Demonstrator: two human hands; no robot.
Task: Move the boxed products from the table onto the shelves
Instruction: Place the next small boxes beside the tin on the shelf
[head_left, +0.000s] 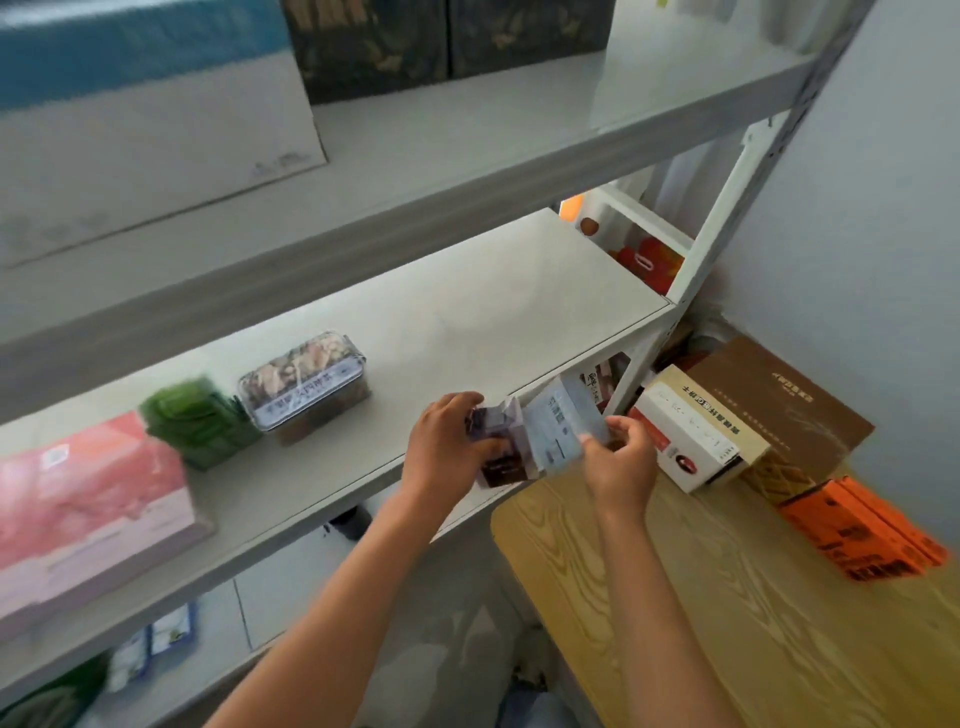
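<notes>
- Left hand (441, 441) grips a dark purple box (496, 447), fingers curled over its top and near side; box is held in the air at the front edge of the middle shelf (493, 312).
- Right hand (621, 457) pinches a pale blue box (558, 428) at its right end, thumb on top; this box is tilted and lies against the purple one, over the gap between shelf and table.
- Both boxes are blurred; print on them is not readable.
- On the middle shelf, left to right: pink box (88, 499), green box (200, 421), clear-lidded tin (306, 384). The green box sits just beside the tin and near the pink box's far corner. All three are well apart from the hands.
- Wooden table (727, 623) at lower right bears a white box (698, 431), a flat brown box (784, 410) behind it, and an orange box (862, 530) nearer the right edge.
- White box stands just right of the right hand, apart from it.
- Upper shelf (467, 140) holds a large white and blue carton (145, 104) and dark patterned boxes (415, 41).
</notes>
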